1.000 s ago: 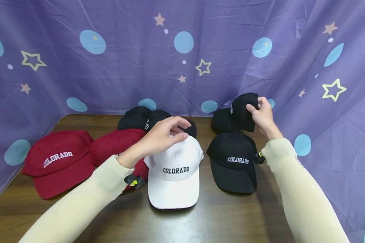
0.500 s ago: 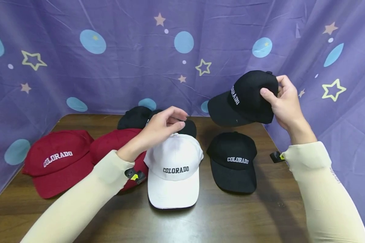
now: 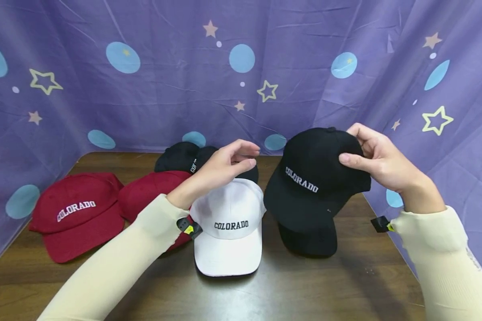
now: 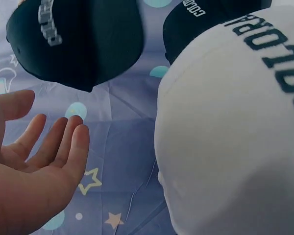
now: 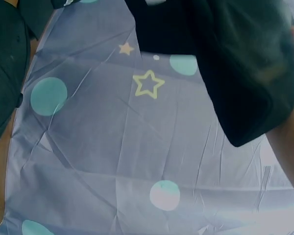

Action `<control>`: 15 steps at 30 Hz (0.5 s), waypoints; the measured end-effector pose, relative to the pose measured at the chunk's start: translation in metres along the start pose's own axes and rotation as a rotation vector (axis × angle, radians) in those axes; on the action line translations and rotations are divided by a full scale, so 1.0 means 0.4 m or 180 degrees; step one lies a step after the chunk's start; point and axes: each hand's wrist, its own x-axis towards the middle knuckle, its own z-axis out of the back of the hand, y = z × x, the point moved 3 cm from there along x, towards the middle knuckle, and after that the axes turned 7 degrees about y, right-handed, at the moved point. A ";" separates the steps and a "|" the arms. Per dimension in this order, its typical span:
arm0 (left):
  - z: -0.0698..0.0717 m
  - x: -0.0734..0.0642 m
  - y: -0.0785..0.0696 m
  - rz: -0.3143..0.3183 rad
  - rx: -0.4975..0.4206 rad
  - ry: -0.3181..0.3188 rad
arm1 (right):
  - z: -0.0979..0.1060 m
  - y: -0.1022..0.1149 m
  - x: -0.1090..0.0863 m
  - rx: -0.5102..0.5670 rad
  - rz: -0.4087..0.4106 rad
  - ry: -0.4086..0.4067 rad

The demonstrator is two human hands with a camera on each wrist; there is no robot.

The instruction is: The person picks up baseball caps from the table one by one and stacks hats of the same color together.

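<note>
My right hand [image 3: 389,167] pinches the back edge of a black baseball cap [image 3: 321,156], thumb on the outside and fingers at the inner side. This cap is tilted, its brim pointing down and left. It overlaps another black cap [image 3: 310,243] on the table, of which mostly the brim shows. In the right wrist view the held cap [image 5: 255,68] fills the upper right. My left hand [image 3: 218,169] hovers above the crown of a white cap [image 3: 229,254], fingers loosely bent, with nothing in them. Beside that hand, the white cap [image 4: 225,127] looms large in the left wrist view.
Two red caps, one at far left [image 3: 76,209] and one partly behind the left forearm [image 3: 150,189], rest on the wooden table [image 3: 297,290]. Black caps [image 3: 176,156] sit behind the white one, partly hidden. A purple patterned curtain [image 3: 193,89] rises along the back and sides.
My right hand has lifted the black cap from the back right, then brought it forward and down over the front black cap. The left hand has shifted slightly right.
</note>
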 end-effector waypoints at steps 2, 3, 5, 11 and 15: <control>-0.012 0.008 -0.003 -0.0098 -0.0037 0.0090 | -0.015 0.000 -0.009 -0.0060 -0.0048 0.0253; -0.018 0.012 -0.004 -0.0158 -0.0055 0.0145 | -0.023 0.001 -0.013 -0.0090 -0.0061 0.0358; -0.030 0.019 -0.007 -0.0278 -0.0092 0.0268 | -0.039 0.004 -0.017 -0.0138 -0.0080 0.0544; -0.072 0.029 -0.010 -0.0593 -0.0389 0.0792 | -0.076 -0.002 -0.019 -0.0098 0.0060 0.0982; -0.098 0.025 -0.002 -0.0523 -0.0429 0.1159 | -0.094 -0.020 -0.022 0.0017 0.0089 0.1193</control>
